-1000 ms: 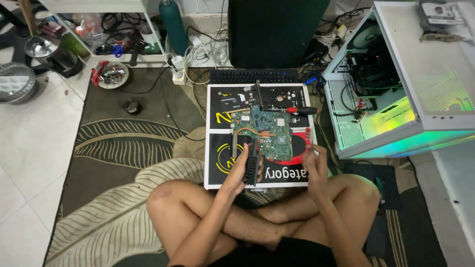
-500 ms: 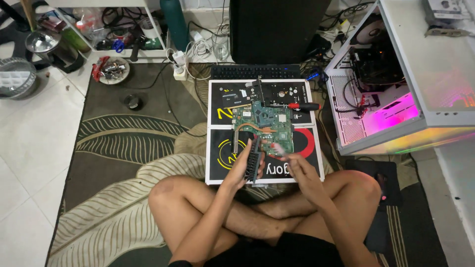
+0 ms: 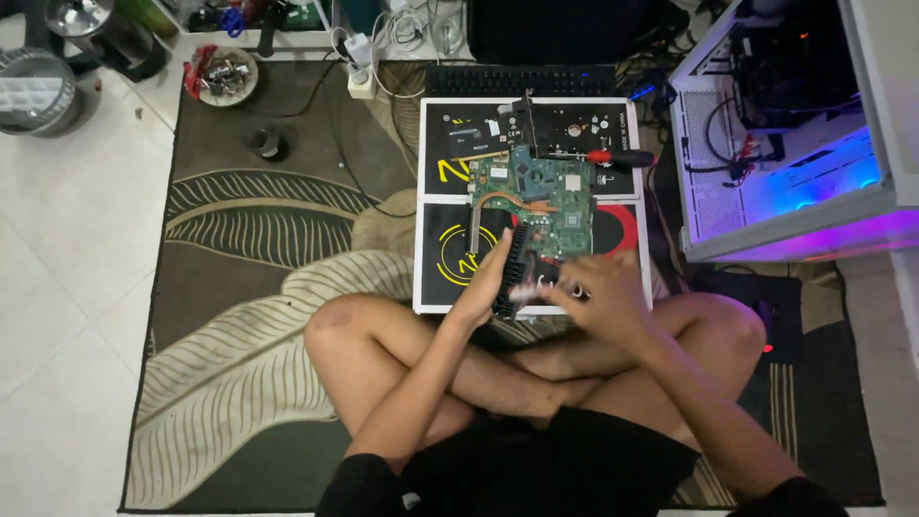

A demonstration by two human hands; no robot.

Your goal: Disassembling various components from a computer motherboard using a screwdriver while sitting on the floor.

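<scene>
A green laptop motherboard (image 3: 546,196) with a copper heat pipe lies on a black work mat (image 3: 450,249) in front of my crossed legs. My left hand (image 3: 486,282) holds a black cooling fan (image 3: 512,273) on edge at the board's near left corner. My right hand (image 3: 598,292), blurred, is just right of the fan over the mat's near edge, fingers curled toward the fan. Whether it holds anything is not clear. A red-handled screwdriver (image 3: 617,156) rests on the mat beyond the board.
An open white PC case (image 3: 775,144) with purple-blue lighting stands at the right. A black keyboard (image 3: 522,79) lies behind the mat. A bowl of small parts (image 3: 222,75) and a power strip (image 3: 362,72) sit at the back left on the patterned rug (image 3: 249,287).
My right hand has moved left from the board's right edge toward the fan. The left hand still holds the fan. The PC case lighting shifted from green to pink to purple-blue.
</scene>
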